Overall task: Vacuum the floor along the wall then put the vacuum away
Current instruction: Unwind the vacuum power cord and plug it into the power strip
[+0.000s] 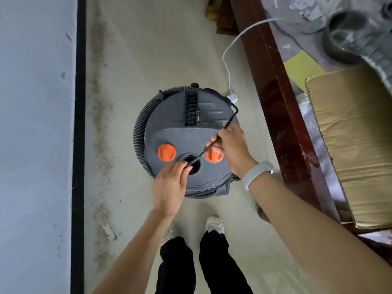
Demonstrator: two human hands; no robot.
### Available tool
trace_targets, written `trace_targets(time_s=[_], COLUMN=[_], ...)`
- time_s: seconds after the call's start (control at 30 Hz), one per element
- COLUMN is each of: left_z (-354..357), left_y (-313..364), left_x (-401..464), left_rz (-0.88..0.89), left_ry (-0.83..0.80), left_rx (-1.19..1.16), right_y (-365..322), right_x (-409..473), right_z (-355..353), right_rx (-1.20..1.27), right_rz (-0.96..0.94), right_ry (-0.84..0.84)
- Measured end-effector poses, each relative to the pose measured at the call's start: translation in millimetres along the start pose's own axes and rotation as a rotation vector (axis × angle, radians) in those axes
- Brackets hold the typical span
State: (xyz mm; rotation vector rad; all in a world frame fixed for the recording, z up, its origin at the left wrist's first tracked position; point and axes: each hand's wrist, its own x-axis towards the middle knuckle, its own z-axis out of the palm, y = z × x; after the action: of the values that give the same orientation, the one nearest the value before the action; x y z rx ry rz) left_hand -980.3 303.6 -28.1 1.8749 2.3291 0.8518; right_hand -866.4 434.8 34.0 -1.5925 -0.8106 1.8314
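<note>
The person's two bare forearms are reaching forward and down from the bottom edge, with black trouser legs (pixel 195 266) and pale shoes (pixel 214 224) showing between them on the grey floor (pixel 131 60). The left hand (pixel 169 185) is curling its fingers and thumb around the near end of a black power cord (pixel 206 148), pinching it right over the round opening (pixel 192 163) in the lid of a grey canister vacuum (pixel 182 128). The right hand (pixel 230 149), wearing a white wristband (pixel 256 174), is gripping the same cord a little farther along, so the cord is running taut between the two hands and then bending on beyond the right hand toward the vacuum's far right edge. The vacuum is standing on the floor directly under and beyond both hands, just ahead of the shoes. One orange button (pixel 167 153) is lying just beyond the left hand, and a second orange button (pixel 214 155) is sitting partly under the right hand's fingers. A ribbed black hose (pixel 140 128) is wrapping around the vacuum's body on the side left of the left hand. Beyond the right hand, a white cable (pixel 228 60) is trailing over the floor to a white plug (pixel 233 98) beside the vacuum. Far left of the left hand, a white wall (pixel 36 124) with a black baseboard (pixel 79 124) is running along the floor. Right of the right arm, a dark red wooden frame (pixel 275 92) is holding a cardboard box (pixel 356 134).
</note>
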Motion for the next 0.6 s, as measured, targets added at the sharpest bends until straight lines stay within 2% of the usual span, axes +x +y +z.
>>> trace_targets(time_s=[0.13, 0.33, 0.5, 0.6], left_z=[-42.5, -92.7, -121.8, -138.5], left_y=[-23.4, -66.7, -115.2, -160.7], left_x=[22.3, 48.4, 101.5, 133.2], left_rz=[0.024, -0.109, -0.163, -0.183], left_ry=[0.057, 0.032, 0.033, 0.017], left_rx=[-0.002, -0.108, -0.151, -0.163], right_y=[-30.7, -80.9, -113.5, -120.3], right_x=[-9.3, -21.6, -11.4, 0.5], right_z=[41.4, 107.0, 160.0, 199.3], right_rx=[0.012, -0.095, -0.098, -0.134], right_rz=[-0.130, -0.330, -0.331, -0.285], right_ry=[-0.034, -0.162, -0.140, -0.056])
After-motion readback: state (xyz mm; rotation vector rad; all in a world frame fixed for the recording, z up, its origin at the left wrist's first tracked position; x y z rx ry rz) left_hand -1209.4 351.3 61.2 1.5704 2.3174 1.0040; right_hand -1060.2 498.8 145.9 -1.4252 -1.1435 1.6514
